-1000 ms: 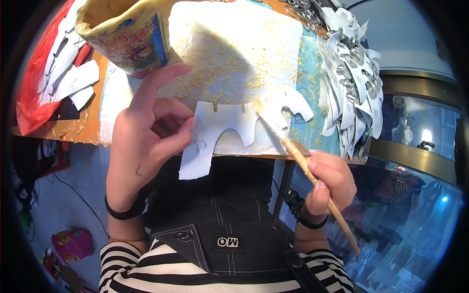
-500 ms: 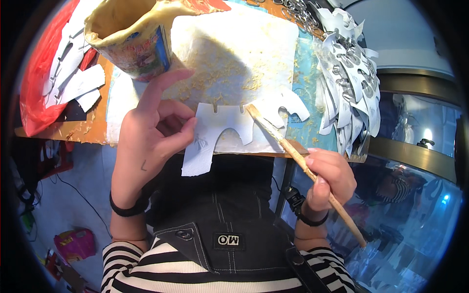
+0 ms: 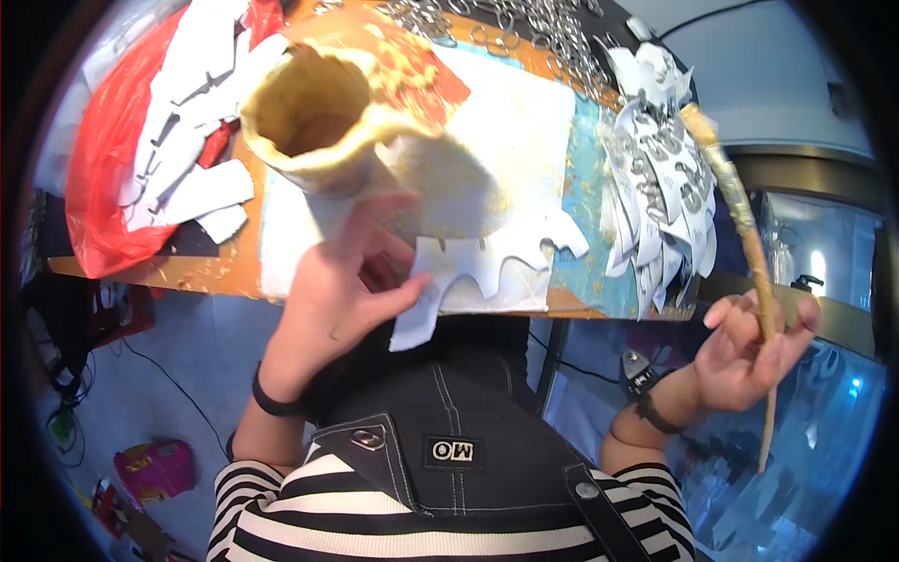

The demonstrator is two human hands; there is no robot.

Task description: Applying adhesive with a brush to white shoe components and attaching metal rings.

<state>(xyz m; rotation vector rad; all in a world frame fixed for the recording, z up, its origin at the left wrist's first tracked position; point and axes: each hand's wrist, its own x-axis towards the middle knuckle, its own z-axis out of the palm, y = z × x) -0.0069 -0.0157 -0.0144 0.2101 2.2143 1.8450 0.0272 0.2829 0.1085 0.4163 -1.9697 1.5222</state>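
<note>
i see thumb and fingers of the left hand (image 3: pixel 342 295) pinching a scalloped white cutout (image 3: pixel 465 262); it stretches toward three o'clock from them, one leg jutting past the edge of the surface (image 3: pixel 192 272). fingers of the right hand (image 3: pixel 749 361) pinch a brush (image 3: pixel 744 220), bristles toward eleven o'clock.

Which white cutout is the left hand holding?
The notched piece overhanging the orange table's front edge; others lie in or beside the red plastic bag or in the right heap.

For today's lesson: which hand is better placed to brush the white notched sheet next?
Likely the right hand: it holds the long wooden brush, while the left hand pinches the white notched sheet.
</note>
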